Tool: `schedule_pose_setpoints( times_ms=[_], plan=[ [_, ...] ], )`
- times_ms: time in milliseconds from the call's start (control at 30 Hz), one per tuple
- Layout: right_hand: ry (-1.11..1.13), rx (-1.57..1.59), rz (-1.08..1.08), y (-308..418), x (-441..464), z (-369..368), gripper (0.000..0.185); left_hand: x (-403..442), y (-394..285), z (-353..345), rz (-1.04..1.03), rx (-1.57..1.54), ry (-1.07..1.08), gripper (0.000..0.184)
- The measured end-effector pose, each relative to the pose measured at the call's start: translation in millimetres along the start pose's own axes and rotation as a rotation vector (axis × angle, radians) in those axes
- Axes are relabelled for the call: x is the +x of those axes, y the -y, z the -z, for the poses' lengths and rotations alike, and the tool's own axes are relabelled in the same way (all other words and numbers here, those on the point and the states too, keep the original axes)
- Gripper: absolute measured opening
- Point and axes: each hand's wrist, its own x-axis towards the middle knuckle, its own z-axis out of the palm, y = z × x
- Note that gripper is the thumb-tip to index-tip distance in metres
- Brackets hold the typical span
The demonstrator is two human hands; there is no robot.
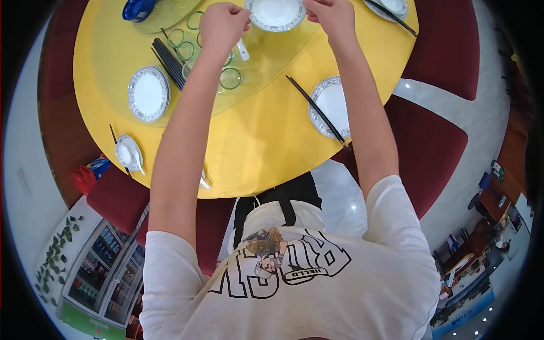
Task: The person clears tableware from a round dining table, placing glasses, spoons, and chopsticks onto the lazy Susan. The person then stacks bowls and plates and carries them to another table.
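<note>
White T-shirt [317, 283] lay nearest. Left hand [222, 24] and right hand [334, 20], apart, pinched opposite sides of the patterned bowl [276, 12], far on the yellow table [249, 164]. Glasses [230, 79] stood nearer, left; black chopsticks [320, 113] crossed a plate [334, 102], right.

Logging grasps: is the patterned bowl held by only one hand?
No, the left hand and right hand both grip the rim of the bowl.
</note>
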Motion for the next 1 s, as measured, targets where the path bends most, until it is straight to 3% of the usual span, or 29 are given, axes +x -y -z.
schedule_pose_setpoints(
  times_ms=[67,400,733,800,833,933,1000],
  plan=[
    [-0.004,-0.009,0.029,-3,16,-4,0.013,12,-3,-2,0.027,0.07,0.028,0.022],
    [0.013,-0.146,0.065,-12,27,-13,0.013,27,4,-6,0.079,0.24,0.036,0.02],
    [-0.034,-0.218,0.1,-33,39,-18,0.018,31,26,-18,0.118,-0.06,-0.044,0.023],
    [-0.102,-0.511,0.28,-31,35,-11,0.025,11,-10,1,0.329,0.131,-0.015,0.032],
    [-0.104,-0.382,0.207,-44,42,-3,0.032,-1,-7,5,0.266,0.011,-0.082,0.03],
    [-0.165,-0.233,0.17,-10,-19,15,0.024,-59,19,10,0.004,-0.241,-0.247,0.026],
    [-0.173,-0.193,0.089,13,-79,15,0.019,-136,21,28,-0.021,-0.138,-0.289,0.027]
  ],
)
